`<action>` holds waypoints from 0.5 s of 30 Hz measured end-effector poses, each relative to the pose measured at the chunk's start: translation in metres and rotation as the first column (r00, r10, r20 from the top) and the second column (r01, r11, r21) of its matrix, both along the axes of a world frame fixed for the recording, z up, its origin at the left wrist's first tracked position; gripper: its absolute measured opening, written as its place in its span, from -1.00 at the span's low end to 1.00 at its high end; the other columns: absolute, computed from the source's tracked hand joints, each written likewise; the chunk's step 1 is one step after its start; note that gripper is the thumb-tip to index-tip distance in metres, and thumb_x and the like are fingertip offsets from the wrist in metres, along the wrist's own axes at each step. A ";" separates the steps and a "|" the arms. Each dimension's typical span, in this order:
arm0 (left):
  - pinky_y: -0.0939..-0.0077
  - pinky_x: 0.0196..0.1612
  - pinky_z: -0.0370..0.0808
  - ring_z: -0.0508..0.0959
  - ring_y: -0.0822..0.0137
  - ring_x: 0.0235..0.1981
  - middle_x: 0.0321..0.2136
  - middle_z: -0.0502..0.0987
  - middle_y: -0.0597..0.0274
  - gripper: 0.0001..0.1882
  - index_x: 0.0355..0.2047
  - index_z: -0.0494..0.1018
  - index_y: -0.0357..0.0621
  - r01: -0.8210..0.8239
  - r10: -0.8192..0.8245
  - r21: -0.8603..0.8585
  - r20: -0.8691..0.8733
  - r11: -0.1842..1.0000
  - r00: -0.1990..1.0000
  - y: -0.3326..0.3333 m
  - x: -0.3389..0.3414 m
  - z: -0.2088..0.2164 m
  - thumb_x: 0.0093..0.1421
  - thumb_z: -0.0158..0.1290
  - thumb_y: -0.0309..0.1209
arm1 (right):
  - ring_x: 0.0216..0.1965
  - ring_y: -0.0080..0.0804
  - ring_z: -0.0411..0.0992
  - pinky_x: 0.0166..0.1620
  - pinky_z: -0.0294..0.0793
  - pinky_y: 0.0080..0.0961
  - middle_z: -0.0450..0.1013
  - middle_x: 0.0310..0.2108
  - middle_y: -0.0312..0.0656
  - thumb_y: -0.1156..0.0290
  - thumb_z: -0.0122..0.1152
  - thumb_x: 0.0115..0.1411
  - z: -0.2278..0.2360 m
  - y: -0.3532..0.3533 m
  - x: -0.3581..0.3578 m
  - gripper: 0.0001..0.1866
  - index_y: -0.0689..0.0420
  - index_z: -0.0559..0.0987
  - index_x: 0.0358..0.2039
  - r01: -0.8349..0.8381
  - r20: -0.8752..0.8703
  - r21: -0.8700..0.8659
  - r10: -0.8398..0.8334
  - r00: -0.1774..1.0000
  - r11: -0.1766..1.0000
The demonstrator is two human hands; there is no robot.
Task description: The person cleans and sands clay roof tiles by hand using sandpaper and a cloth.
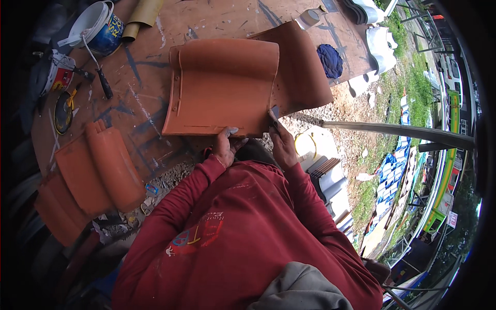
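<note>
A curved terracotta roof tile (222, 88) lies before me on the table, its near edge toward my body. My left hand (225, 148) is closed on that near edge, thumb on top. In my right hand (283, 145), by the tile's near right corner, is a small flat scraper (274, 111), its dark blade against the tile's right edge. Most of the scraper's handle is hidden by the fingers. Another terracotta tile (302, 72) lies partly under the first, to its right.
More roof tiles (101, 170) overlap at the table's left. A paint bucket (106, 31), a paint roller (106, 85) and a yellow tape roll (64, 111) are at the far left. A blue cloth (329, 61) lies at right. A wooden pole (392, 129) crosses beyond the table edge.
</note>
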State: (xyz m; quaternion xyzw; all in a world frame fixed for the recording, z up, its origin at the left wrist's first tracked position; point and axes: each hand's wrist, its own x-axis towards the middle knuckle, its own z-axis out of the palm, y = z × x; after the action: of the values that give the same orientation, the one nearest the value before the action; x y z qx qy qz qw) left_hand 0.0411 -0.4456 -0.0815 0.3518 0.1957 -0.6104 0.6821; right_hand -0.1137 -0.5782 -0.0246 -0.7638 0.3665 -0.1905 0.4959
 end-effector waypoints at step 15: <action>0.31 -0.09 0.66 0.59 0.30 0.01 0.01 0.52 0.32 -0.57 0.14 0.37 0.01 -0.004 0.009 -0.061 0.080 0.998 0.997 0.004 0.000 0.006 0.34 0.09 -0.13 | 0.51 -0.20 -0.03 0.49 -0.15 0.02 0.03 0.50 -0.19 0.38 0.01 0.24 0.021 0.030 -0.014 -0.29 0.01 0.22 0.44 -0.638 -0.543 -0.541 0.352 0.762 0.547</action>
State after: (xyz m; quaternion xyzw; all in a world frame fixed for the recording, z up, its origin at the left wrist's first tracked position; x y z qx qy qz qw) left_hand 0.0408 -0.4418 -0.0757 0.3544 0.1506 -0.5994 0.7018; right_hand -0.1273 -0.5483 -0.0033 -0.9855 0.1162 -0.0150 0.1225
